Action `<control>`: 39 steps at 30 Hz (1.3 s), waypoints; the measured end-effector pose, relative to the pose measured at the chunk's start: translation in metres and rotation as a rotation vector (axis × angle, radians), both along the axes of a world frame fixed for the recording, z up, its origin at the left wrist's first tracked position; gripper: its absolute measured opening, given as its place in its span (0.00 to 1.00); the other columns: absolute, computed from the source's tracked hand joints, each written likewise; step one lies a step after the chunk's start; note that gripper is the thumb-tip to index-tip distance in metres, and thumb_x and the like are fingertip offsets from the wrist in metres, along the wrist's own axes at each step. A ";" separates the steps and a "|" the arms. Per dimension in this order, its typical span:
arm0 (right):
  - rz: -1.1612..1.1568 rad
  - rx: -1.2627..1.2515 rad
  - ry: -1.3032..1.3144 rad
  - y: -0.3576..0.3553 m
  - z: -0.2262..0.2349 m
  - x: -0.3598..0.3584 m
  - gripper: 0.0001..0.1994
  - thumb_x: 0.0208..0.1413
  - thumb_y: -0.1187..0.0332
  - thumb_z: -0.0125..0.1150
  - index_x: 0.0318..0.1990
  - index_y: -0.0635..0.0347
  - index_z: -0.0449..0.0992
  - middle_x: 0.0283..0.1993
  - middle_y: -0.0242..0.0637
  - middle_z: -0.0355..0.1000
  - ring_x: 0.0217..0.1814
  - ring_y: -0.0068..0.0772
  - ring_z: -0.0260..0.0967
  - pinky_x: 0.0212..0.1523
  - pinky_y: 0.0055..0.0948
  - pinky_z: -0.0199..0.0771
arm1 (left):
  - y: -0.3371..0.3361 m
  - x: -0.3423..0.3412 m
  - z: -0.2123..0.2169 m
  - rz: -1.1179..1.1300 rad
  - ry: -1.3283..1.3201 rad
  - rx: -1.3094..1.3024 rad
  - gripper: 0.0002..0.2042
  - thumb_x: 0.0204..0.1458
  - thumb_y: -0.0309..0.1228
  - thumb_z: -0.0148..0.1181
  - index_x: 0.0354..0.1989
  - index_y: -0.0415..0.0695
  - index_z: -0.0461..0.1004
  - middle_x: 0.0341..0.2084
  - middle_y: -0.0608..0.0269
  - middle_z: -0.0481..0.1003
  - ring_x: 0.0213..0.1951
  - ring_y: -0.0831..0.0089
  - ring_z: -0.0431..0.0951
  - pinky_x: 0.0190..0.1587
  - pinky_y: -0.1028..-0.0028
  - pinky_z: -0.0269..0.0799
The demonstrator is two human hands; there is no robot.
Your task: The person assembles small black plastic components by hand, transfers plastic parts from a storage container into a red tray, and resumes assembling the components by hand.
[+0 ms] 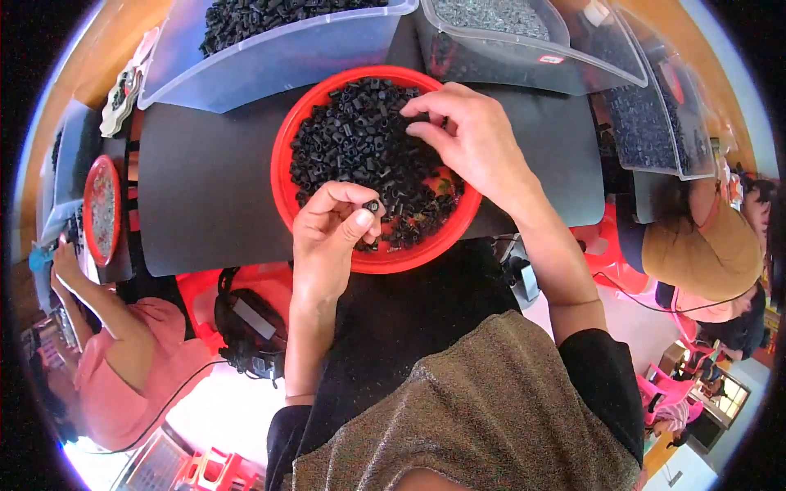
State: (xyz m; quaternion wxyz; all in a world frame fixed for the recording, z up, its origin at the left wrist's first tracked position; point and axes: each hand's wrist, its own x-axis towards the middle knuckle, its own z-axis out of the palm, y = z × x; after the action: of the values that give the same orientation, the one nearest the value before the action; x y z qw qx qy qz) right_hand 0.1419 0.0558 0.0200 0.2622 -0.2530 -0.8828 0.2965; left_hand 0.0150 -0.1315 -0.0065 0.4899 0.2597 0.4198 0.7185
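- My left hand [327, 233] is curling closed, thumb and forefinger pinching one small black plastic piece [372, 206] just above the near rim of the red bowl [282, 155].
- My right hand [471, 135] is reaching into the bowl from the right, fingers bent down and digging in the heap of black pieces [352, 135]; I cannot tell whether it is actually gripping any, since the fingertips are hiding in the pile.
- The bowl is sitting on a black mat [205, 188] on the table, mostly full of the same small black tube-like parts.
- A clear plastic bin [270, 57] with more black parts is standing just behind the bowl, on the left.
- Another clear bin [508, 49] holding grey bits is standing behind on the right, and a third clear bin [655, 123] of dark parts is further right.
- A person in a pink top [123, 360] is working at my left beside a second red bowl [100, 209].
- Another person in a tan top [704, 245] is sitting at my right.
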 end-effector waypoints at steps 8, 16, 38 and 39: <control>0.038 0.145 -0.151 0.000 -0.005 -0.018 0.07 0.49 0.70 0.66 0.36 0.59 0.80 0.33 0.39 0.72 0.36 0.44 0.73 0.36 0.40 0.72 | 0.001 0.000 -0.001 0.003 0.015 -0.012 0.08 0.56 0.22 0.61 0.43 0.38 0.74 0.33 0.61 0.77 0.30 0.80 0.74 0.35 0.79 0.70; 0.077 0.211 -0.199 0.000 -0.008 -0.019 0.08 0.49 0.70 0.66 0.36 0.60 0.78 0.35 0.40 0.72 0.37 0.46 0.73 0.37 0.41 0.73 | 0.004 0.001 0.000 0.009 0.011 -0.026 0.08 0.56 0.22 0.60 0.43 0.38 0.74 0.33 0.61 0.78 0.31 0.80 0.74 0.35 0.80 0.70; 0.076 0.110 -0.015 0.007 -0.004 -0.003 0.08 0.50 0.73 0.65 0.39 0.59 0.79 0.33 0.39 0.70 0.31 0.38 0.71 0.33 0.34 0.71 | 0.004 0.001 -0.002 0.053 -0.019 -0.009 0.08 0.57 0.23 0.60 0.45 0.38 0.74 0.33 0.62 0.77 0.31 0.80 0.72 0.35 0.80 0.68; 0.086 0.143 -0.015 0.007 -0.005 -0.006 0.08 0.50 0.73 0.65 0.39 0.59 0.79 0.34 0.40 0.70 0.33 0.41 0.71 0.35 0.36 0.72 | 0.004 0.001 -0.002 0.055 -0.024 -0.006 0.08 0.57 0.23 0.60 0.45 0.38 0.74 0.33 0.62 0.77 0.31 0.80 0.72 0.35 0.80 0.68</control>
State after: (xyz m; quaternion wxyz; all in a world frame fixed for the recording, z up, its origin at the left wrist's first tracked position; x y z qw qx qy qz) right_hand 0.1361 0.0626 0.0150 0.2601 -0.1978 -0.9136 0.2420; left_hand 0.0163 -0.1272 -0.0082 0.4757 0.2380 0.4232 0.7335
